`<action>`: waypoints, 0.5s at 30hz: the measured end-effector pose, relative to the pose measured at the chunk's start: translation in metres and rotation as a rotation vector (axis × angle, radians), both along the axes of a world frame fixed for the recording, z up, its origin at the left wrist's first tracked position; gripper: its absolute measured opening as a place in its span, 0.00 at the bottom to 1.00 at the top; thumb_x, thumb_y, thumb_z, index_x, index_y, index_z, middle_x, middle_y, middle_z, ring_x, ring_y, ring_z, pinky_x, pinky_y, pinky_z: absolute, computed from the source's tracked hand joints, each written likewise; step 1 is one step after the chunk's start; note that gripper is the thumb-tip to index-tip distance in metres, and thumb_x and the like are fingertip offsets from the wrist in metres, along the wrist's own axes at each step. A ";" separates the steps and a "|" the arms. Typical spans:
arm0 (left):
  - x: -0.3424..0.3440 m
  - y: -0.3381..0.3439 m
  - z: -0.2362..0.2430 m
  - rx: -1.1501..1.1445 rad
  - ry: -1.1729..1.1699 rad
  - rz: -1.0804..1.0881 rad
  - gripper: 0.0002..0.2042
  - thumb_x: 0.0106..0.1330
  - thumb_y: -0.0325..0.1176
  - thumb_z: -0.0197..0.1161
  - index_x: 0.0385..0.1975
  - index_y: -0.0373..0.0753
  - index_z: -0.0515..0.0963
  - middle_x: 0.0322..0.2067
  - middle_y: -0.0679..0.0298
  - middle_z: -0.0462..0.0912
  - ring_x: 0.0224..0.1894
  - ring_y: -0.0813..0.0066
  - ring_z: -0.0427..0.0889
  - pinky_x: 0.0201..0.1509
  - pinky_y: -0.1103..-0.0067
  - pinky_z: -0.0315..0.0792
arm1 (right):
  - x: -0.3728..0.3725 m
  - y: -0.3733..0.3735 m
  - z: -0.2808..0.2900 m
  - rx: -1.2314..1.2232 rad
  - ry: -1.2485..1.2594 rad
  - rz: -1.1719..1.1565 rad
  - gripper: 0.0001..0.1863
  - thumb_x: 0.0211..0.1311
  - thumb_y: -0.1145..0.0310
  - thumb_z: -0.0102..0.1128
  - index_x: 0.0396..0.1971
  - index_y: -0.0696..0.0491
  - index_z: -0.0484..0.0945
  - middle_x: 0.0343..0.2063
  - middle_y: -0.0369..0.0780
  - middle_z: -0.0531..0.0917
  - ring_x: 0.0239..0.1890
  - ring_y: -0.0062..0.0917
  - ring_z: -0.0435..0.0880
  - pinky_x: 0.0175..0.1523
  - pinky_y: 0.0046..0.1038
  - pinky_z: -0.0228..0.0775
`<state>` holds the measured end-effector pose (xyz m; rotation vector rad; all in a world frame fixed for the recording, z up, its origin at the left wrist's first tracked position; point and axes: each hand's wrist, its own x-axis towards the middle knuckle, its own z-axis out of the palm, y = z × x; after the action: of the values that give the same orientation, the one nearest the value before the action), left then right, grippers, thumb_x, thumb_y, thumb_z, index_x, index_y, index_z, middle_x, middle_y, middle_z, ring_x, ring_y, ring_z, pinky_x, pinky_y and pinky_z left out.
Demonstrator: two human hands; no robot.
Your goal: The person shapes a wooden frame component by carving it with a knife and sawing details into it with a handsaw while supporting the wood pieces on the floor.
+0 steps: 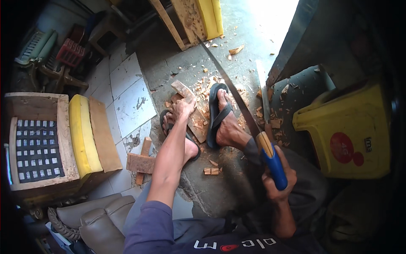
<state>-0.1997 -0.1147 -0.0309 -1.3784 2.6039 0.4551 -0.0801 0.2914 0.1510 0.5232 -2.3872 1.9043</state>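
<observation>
My right hand (280, 178) is wrapped round the blue and bare-wood handle of a machete (239, 95). Its long, narrow blade slants up and away to the left, raised above the floor. Down by my feet, my left hand (185, 108) is closed on a pale piece of wood (182, 89). More wood (198, 127) shows below that hand, between my two sandals; whether it is the same piece I cannot tell. A second long blade with a wooden handle (265, 99) stands or leans right of my right foot.
Wood chips (237, 50) litter the concrete floor around my sandalled feet (220, 114). Left are wood offcuts (141, 164), a wooden frame with dark webbing (38, 146) and yellow foam (86, 135). A yellow plastic stool (313, 116) lies right. Another padded frame (182, 21) stands ahead.
</observation>
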 end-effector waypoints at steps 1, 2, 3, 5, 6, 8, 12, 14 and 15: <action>-0.006 -0.005 -0.003 0.066 0.032 -0.003 0.43 0.57 0.62 0.70 0.64 0.34 0.72 0.60 0.43 0.80 0.64 0.46 0.78 0.69 0.63 0.69 | -0.001 -0.005 0.001 -0.009 -0.008 -0.002 0.40 0.40 0.77 0.60 0.63 0.64 0.75 0.27 0.43 0.87 0.23 0.21 0.85 0.36 0.22 0.77; -0.005 -0.001 -0.002 0.150 0.094 -0.020 0.42 0.55 0.58 0.73 0.64 0.34 0.72 0.60 0.44 0.80 0.62 0.47 0.79 0.68 0.65 0.70 | 0.001 -0.003 -0.001 0.009 -0.032 0.017 0.40 0.40 0.77 0.60 0.63 0.64 0.75 0.26 0.42 0.87 0.23 0.21 0.85 0.36 0.22 0.77; -0.002 0.000 0.000 0.230 0.157 -0.032 0.41 0.54 0.53 0.76 0.64 0.34 0.72 0.60 0.44 0.79 0.61 0.48 0.80 0.67 0.66 0.72 | 0.003 -0.002 -0.005 0.026 -0.056 0.040 0.40 0.40 0.77 0.60 0.63 0.64 0.75 0.26 0.42 0.86 0.23 0.21 0.85 0.35 0.22 0.77; 0.013 -0.008 0.014 0.158 0.267 -0.211 0.38 0.50 0.45 0.78 0.62 0.37 0.73 0.57 0.44 0.82 0.60 0.49 0.81 0.64 0.66 0.74 | 0.007 -0.002 -0.011 0.046 -0.092 0.083 0.39 0.42 0.78 0.60 0.64 0.63 0.75 0.25 0.42 0.86 0.22 0.20 0.86 0.35 0.22 0.77; 0.020 -0.010 0.025 0.123 0.322 -0.303 0.37 0.48 0.41 0.80 0.61 0.38 0.74 0.55 0.44 0.83 0.59 0.50 0.82 0.63 0.66 0.75 | 0.010 -0.005 -0.012 0.055 -0.105 0.102 0.39 0.43 0.77 0.60 0.64 0.62 0.75 0.25 0.42 0.86 0.22 0.20 0.86 0.34 0.22 0.77; 0.038 -0.013 0.050 0.075 0.238 -0.513 0.31 0.51 0.37 0.80 0.57 0.42 0.77 0.49 0.50 0.87 0.53 0.51 0.86 0.57 0.64 0.78 | 0.019 -0.013 -0.015 0.073 -0.141 0.136 0.38 0.44 0.77 0.61 0.64 0.61 0.75 0.25 0.42 0.86 0.22 0.20 0.86 0.34 0.21 0.77; 0.078 -0.018 0.055 0.085 0.178 -0.553 0.26 0.55 0.36 0.78 0.54 0.41 0.79 0.47 0.51 0.87 0.53 0.50 0.84 0.59 0.62 0.74 | 0.046 -0.038 -0.032 0.052 -0.202 0.169 0.37 0.47 0.77 0.63 0.65 0.59 0.75 0.27 0.41 0.87 0.22 0.22 0.87 0.35 0.24 0.79; 0.088 -0.020 0.051 -0.010 0.242 -0.601 0.25 0.56 0.36 0.78 0.53 0.39 0.79 0.45 0.50 0.87 0.53 0.50 0.84 0.59 0.61 0.72 | 0.055 -0.048 -0.040 0.083 -0.245 0.217 0.39 0.48 0.77 0.64 0.67 0.57 0.74 0.30 0.43 0.88 0.23 0.24 0.88 0.35 0.26 0.79; 0.092 -0.024 0.040 -0.083 0.270 -0.643 0.24 0.56 0.36 0.78 0.52 0.38 0.79 0.44 0.51 0.87 0.52 0.51 0.84 0.59 0.61 0.72 | 0.060 -0.054 -0.041 0.078 -0.243 0.230 0.39 0.48 0.77 0.64 0.67 0.57 0.73 0.30 0.43 0.88 0.23 0.25 0.88 0.35 0.26 0.79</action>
<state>-0.1078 -0.1388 0.0095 -0.4477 3.0983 0.4527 -0.0198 0.2373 0.1096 0.6299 -2.6653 2.0823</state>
